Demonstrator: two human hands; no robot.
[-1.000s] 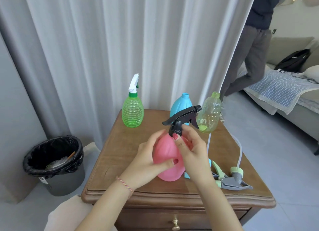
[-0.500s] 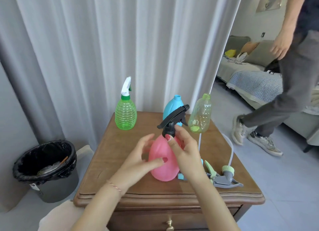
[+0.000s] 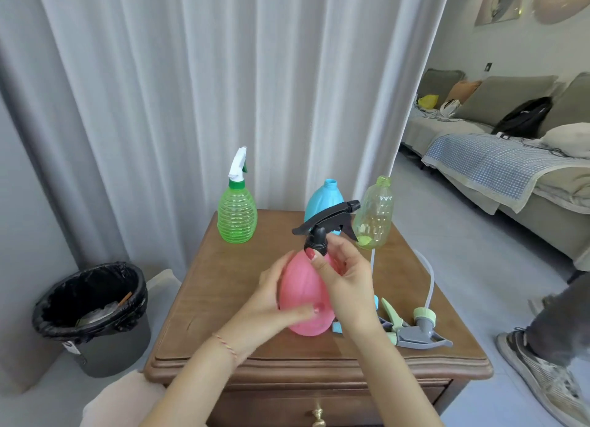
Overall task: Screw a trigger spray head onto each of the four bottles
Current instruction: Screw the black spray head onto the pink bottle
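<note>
Head view. We found the pink bottle (image 3: 305,294) standing on the table (image 3: 204,302), toward its front edge, and took it as our landmark. The left hand (image 3: 271,302) was wrapped around its left flank, thumb laid across the lower front. The right hand (image 3: 344,283) pinched the collar of the black spray head (image 3: 325,225) at the neck, thumb and fingers closed on it.

Against half a second earlier, the black spray head's nozzle pointed much as before and the collar sat low on the neck; the right hand had re-gripped higher. We judged the threading nearly done, perhaps one more twist.

Behind and left of the pink bottle stood the green bottle (image 3: 237,217), its white spray head (image 3: 238,166) already fitted. Directly behind stood the blue bottle (image 3: 322,200), neck open; behind and right, the yellow-green bottle (image 3: 375,214), also open. Just right of the pink bottle lay two loose spray heads, one grey with a pale green collar (image 3: 418,327), the other largely hidden. So two bottles remained.

A person's leg and shoe (image 3: 542,372) showed far right, having crossed the room since earlier.

We could read no brand, label or writing on anything.
</note>
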